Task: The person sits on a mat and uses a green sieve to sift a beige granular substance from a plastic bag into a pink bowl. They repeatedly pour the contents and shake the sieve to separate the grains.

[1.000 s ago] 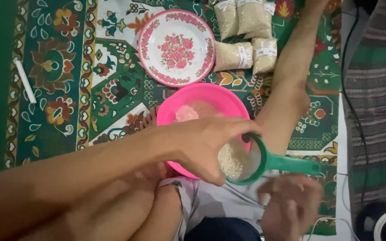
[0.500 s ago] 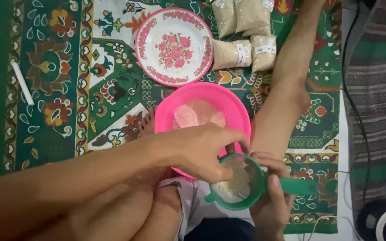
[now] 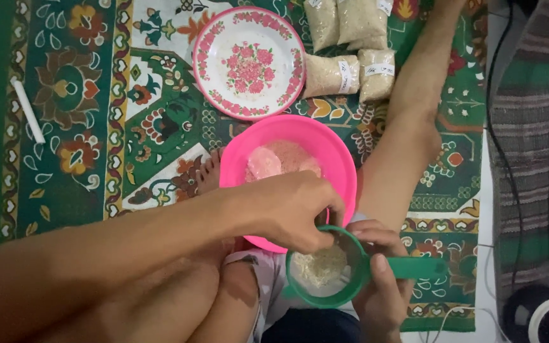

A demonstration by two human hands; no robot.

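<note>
Head view, read from left to right. A white stick (image 3: 28,109) lies on the patterned green rug (image 3: 96,127), well apart from both hands. The left hand (image 3: 293,209) reaches across from the left with its fingers (image 3: 318,238) bent down and drawn together over the near rim of the green sieve (image 3: 325,270) — whether they pinch any grain cannot be told, as the tips are hidden. Just beyond these fingers stands the pink bowl (image 3: 341,168), holding a pale pinkish heap; farther beyond it lies a flowered pink-and-white plate (image 3: 249,63) and, to its right, several clear bags of grain (image 3: 344,44). The sieve (a small round one with a flat handle) holds a layer of pale grain (image 3: 319,267) directly under the left fingertips. The right hand (image 3: 379,286) is closed around the sieve — thumb laid along the handle's root, fingers curled over the rim.
</note>
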